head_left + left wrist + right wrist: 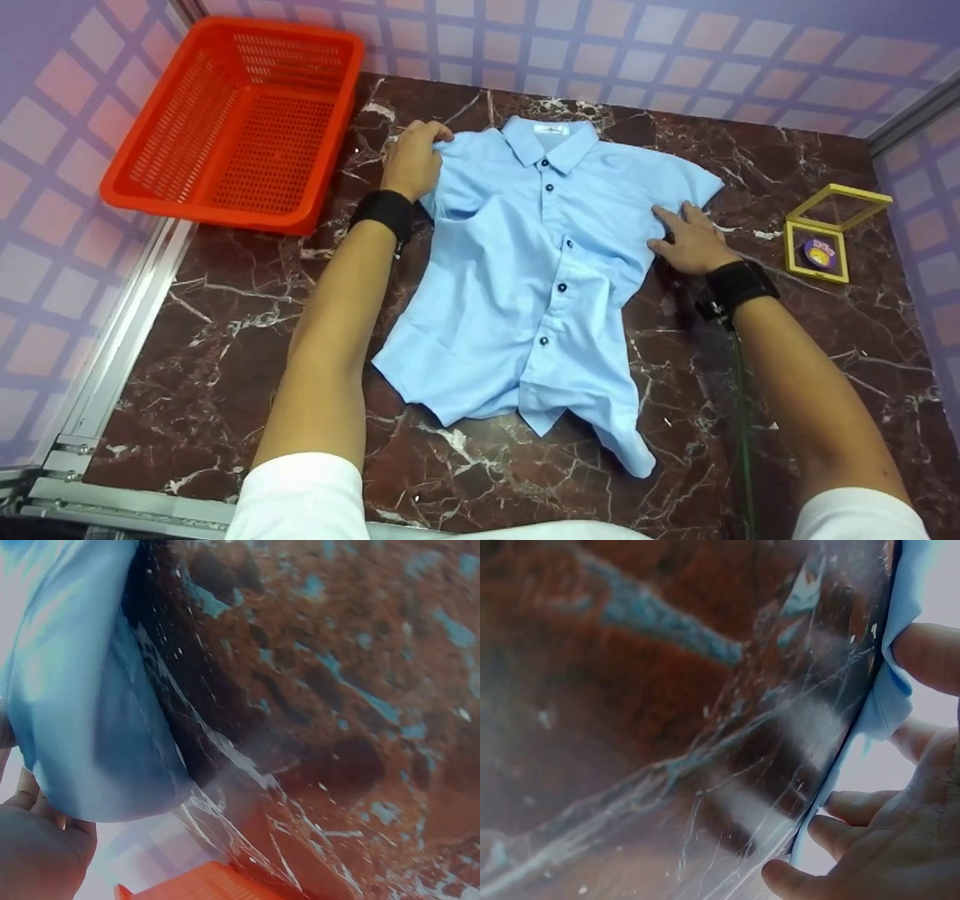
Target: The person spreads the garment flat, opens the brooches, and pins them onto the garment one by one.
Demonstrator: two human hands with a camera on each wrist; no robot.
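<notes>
A light blue short-sleeved shirt (495, 262) lies front up on the dark marbled table, its collar at the far side and dark buttons down the front. My left hand (412, 161) is at its left sleeve; in the left wrist view the cloth hangs between the thumb and fingers of that hand (45, 847), which pinch it. On the opposite side my right hand (694, 240) rests at the shirt's edge below the right sleeve. Its fingers are spread and touch the cloth, as the right wrist view shows beside the shirt's fold (889, 701). The shirt's lower hem is wrinkled and uneven.
A red plastic basket (326, 150) stands at the back left. On the right sits an open yellow-framed box (791, 247) with a round purple and yellow item (818, 254) inside. Patterned panels border the marbled table (225, 360). A cable (742, 435) trails from the right wrist.
</notes>
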